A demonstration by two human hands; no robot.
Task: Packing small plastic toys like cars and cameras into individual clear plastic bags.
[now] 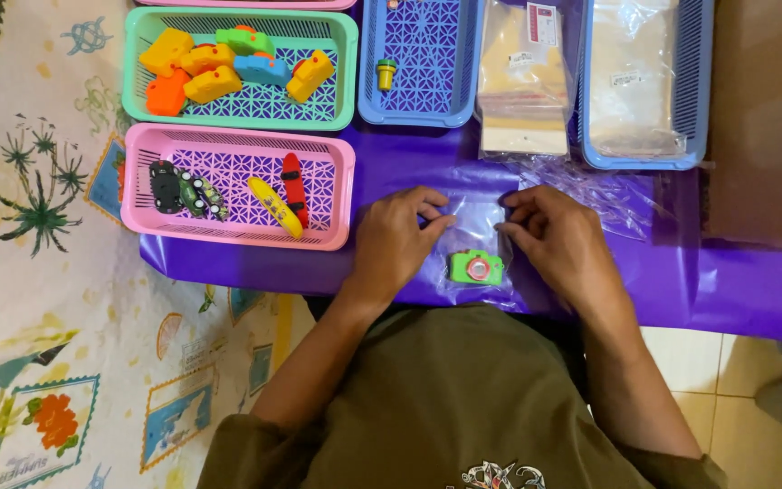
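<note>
Both hands (477,237) pinch a clear bag (475,237) holding a green toy camera (476,268).

Clear plastic bag (474,237) flat on purple cover, green toy camera (476,268) inside, pinched at top corners by left hand (395,243) and right hand (558,240). Stack of clear bags with tan card backing and small red-white label (525,77) between blue baskets. More clear bags (634,77) in right blue basket (699,109), small white label.
</note>
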